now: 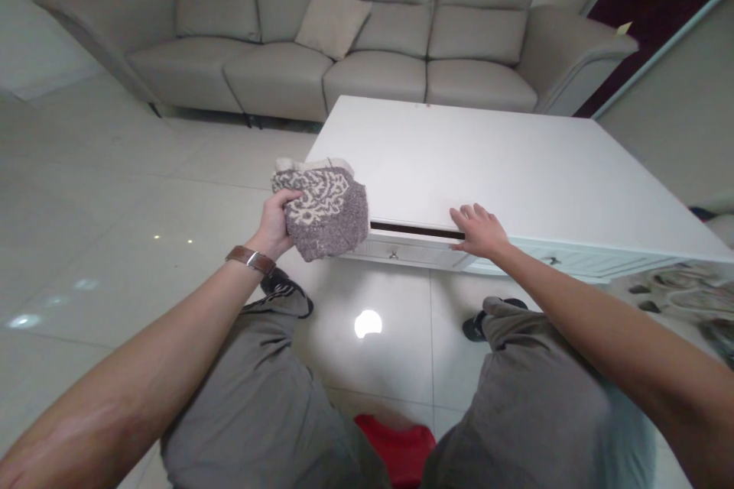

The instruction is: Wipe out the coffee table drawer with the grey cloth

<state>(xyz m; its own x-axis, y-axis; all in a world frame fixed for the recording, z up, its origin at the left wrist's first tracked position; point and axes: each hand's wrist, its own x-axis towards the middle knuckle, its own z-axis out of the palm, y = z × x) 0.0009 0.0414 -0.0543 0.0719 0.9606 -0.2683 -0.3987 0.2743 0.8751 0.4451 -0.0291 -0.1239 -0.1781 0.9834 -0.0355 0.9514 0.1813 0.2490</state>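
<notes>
My left hand [280,220] is closed around a folded grey-brown cloth [329,221] with a cream leaf-like pattern, held beside the near left corner of a white coffee table [493,160]. A paler folded layer shows behind it. My right hand [480,231] rests at the table's front edge with its fingers apart on the top. Its thumb is at the right end of a drawer [413,250], which stands slightly out, leaving a narrow dark gap above its front. Whether the thumb presses on the drawer I cannot tell.
A second drawer front with a knob [553,260] lies to the right. Behind the table stands a grey sofa [378,80] with a beige cushion [332,21]. Between my legs is a red seat [398,447]. Glossy tiles [143,237] cover the floor; a patterned rug [688,286] lies at right.
</notes>
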